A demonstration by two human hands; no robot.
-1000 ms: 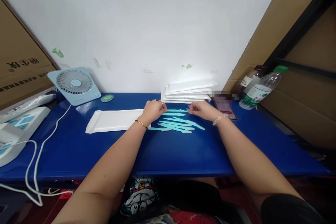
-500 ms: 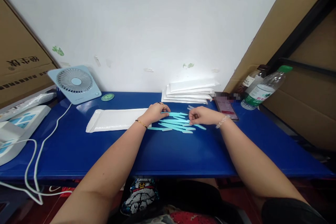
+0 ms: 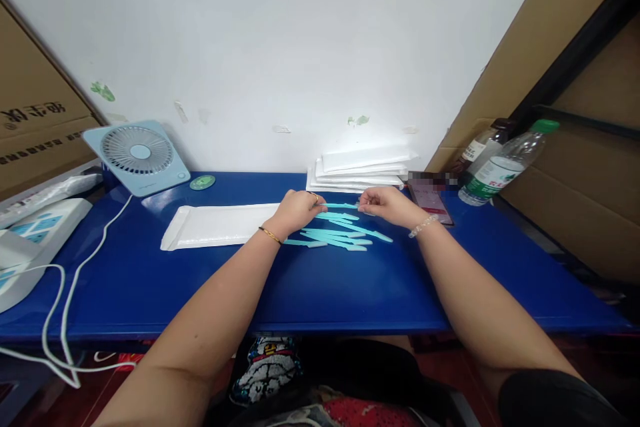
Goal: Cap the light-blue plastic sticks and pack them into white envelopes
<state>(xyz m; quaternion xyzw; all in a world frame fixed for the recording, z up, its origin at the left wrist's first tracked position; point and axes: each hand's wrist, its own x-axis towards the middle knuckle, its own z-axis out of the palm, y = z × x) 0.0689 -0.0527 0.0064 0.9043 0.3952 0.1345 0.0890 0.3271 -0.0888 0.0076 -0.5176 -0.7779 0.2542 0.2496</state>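
My left hand (image 3: 299, 209) is closed in a pinch on one end of a turquoise eyebrow razor (image 3: 337, 205), held level just above the others. The fingers of my right hand (image 3: 384, 203) are pinched together at the razor's other end, covering its tip. A small clear piece beneath the right fingers is hard to make out. Several more turquoise eyebrow razors (image 3: 333, 235) lie in a loose, overlapping pile on the table in front of both hands. Partly behind my left hand lies a flat white padded envelope (image 3: 220, 225).
On the blue table (image 3: 350, 300), a stack of white envelopes (image 3: 360, 170) stands by the wall. A phone (image 3: 431, 200) and two bottles (image 3: 493, 173) are to the right. A light-blue fan (image 3: 139, 153), a green disc (image 3: 203, 183) and a white power strip (image 3: 45, 240) are at left.
My left hand has lifted one razor slightly away from the pile. My right hand has moved up and back from the pile to that razor's end.
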